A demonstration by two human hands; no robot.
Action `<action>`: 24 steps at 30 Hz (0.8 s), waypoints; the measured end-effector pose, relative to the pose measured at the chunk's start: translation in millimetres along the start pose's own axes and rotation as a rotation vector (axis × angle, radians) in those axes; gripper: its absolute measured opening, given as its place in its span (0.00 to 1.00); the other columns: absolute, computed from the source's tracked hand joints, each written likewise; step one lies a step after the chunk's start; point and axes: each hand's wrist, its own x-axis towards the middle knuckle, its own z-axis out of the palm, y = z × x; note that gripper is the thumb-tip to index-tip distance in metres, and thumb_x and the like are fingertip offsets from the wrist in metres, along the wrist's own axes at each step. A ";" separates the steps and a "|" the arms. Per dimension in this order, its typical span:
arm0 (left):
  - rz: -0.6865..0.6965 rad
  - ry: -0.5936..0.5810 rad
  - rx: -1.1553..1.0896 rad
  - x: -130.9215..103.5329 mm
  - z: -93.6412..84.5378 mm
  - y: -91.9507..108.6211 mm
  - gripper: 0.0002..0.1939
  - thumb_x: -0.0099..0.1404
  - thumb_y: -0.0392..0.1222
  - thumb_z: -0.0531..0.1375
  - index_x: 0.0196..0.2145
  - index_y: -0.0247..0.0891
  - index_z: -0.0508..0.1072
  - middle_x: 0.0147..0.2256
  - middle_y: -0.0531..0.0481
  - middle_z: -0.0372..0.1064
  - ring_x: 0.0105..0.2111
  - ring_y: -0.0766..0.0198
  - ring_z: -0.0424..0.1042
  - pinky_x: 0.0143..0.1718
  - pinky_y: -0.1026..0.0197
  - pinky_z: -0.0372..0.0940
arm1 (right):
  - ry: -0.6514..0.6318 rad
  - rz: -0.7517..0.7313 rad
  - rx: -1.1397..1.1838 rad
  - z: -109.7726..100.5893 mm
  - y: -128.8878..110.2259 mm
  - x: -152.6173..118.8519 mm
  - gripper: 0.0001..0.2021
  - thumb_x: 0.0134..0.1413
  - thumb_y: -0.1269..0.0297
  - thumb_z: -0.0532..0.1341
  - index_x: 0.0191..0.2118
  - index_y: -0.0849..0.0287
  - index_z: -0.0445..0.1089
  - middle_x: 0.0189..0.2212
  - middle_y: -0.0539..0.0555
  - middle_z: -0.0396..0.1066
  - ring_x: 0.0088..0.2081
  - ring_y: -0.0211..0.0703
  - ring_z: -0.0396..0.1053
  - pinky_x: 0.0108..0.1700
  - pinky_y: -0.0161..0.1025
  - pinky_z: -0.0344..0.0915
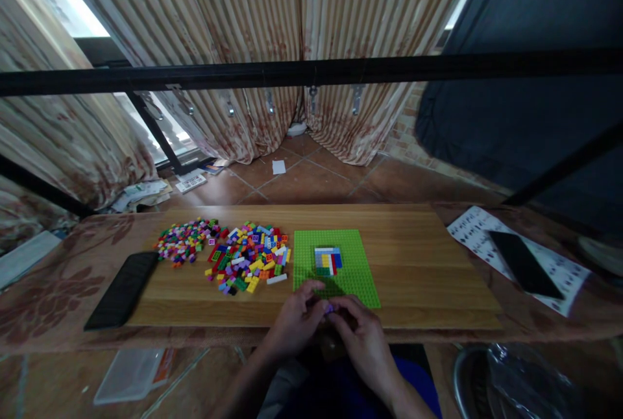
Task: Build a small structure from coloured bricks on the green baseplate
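A small purple building brick [329,309] is pinched between the fingertips of both hands, just over the near edge of the green baseplate [304,247]. My left hand [299,312] comes in from the left, its thumb and finger closed on the brick. From the right, my right hand [357,325] grips the same brick with thumb and forefinger. Most of the brick is hidden by the fingers. Near the middle of the baseplate, a patch of built bricks [328,261] shows white, blue, yellow, red and green parts.
Left of the baseplate lies a heap of mixed bricks [253,253], with a pile of smaller pieces [182,240] beyond it. A black phone-like slab [121,289] rests on the wooden board's [413,263] left end. A phone [525,263] lies on a printed sheet [472,227] at right.
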 end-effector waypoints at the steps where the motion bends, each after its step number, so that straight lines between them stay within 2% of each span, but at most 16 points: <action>1: 0.002 0.019 0.014 1.1 2.2 -0.1 0.17 0.65 0.43 0.53 0.50 0.37 0.64 0.33 0.51 0.70 0.32 0.64 0.70 0.33 0.63 0.64 | 0.034 0.000 -0.014 -4.9 3.7 3.1 0.10 0.57 0.59 0.57 0.41 0.53 0.72 0.37 0.52 0.72 0.39 0.42 0.70 0.42 0.38 0.65; 4: 0.011 0.110 0.121 5.8 3.9 0.0 0.17 0.66 0.41 0.51 0.52 0.37 0.63 0.35 0.49 0.70 0.33 0.64 0.71 0.35 0.62 0.65 | 0.191 -0.023 -0.087 -18.3 17.8 20.7 0.11 0.57 0.58 0.57 0.41 0.55 0.72 0.37 0.53 0.72 0.39 0.44 0.70 0.43 0.40 0.66; 6: 0.015 0.167 0.239 9.5 3.1 -0.5 0.17 0.66 0.40 0.50 0.52 0.37 0.63 0.36 0.48 0.70 0.32 0.63 0.71 0.36 0.61 0.65 | 0.242 -0.058 -0.147 -24.3 27.6 35.3 0.11 0.56 0.59 0.57 0.40 0.56 0.72 0.37 0.54 0.72 0.39 0.44 0.70 0.43 0.41 0.66; 11: 0.114 0.241 0.552 17.1 6.6 -4.5 0.19 0.64 0.35 0.50 0.53 0.38 0.65 0.42 0.44 0.68 0.39 0.60 0.70 0.42 0.57 0.66 | 0.223 -0.148 -0.236 -26.1 41.8 56.7 0.10 0.58 0.61 0.55 0.41 0.55 0.72 0.36 0.53 0.72 0.38 0.44 0.70 0.42 0.41 0.67; 14: 0.191 0.211 0.668 19.6 12.7 -4.6 0.20 0.65 0.35 0.50 0.55 0.38 0.64 0.45 0.43 0.66 0.44 0.58 0.68 0.47 0.55 0.65 | 0.205 -0.183 -0.273 -23.4 43.6 57.9 0.11 0.58 0.62 0.55 0.42 0.55 0.72 0.37 0.54 0.73 0.39 0.44 0.71 0.44 0.41 0.67; 17: 0.229 0.151 0.748 21.4 18.8 -2.0 0.21 0.65 0.35 0.50 0.56 0.38 0.62 0.45 0.43 0.65 0.45 0.57 0.66 0.48 0.55 0.65 | 0.203 -0.202 -0.319 -21.2 45.0 57.8 0.11 0.59 0.62 0.55 0.43 0.55 0.72 0.38 0.54 0.73 0.40 0.44 0.71 0.44 0.42 0.67; 24: 0.202 0.037 0.914 25.4 28.6 4.1 0.23 0.65 0.36 0.50 0.58 0.39 0.61 0.45 0.42 0.63 0.43 0.57 0.66 0.46 0.54 0.65 | 0.221 -0.190 -0.370 -16.8 47.3 60.3 0.13 0.58 0.63 0.55 0.45 0.56 0.72 0.39 0.55 0.74 0.38 0.44 0.71 0.43 0.42 0.67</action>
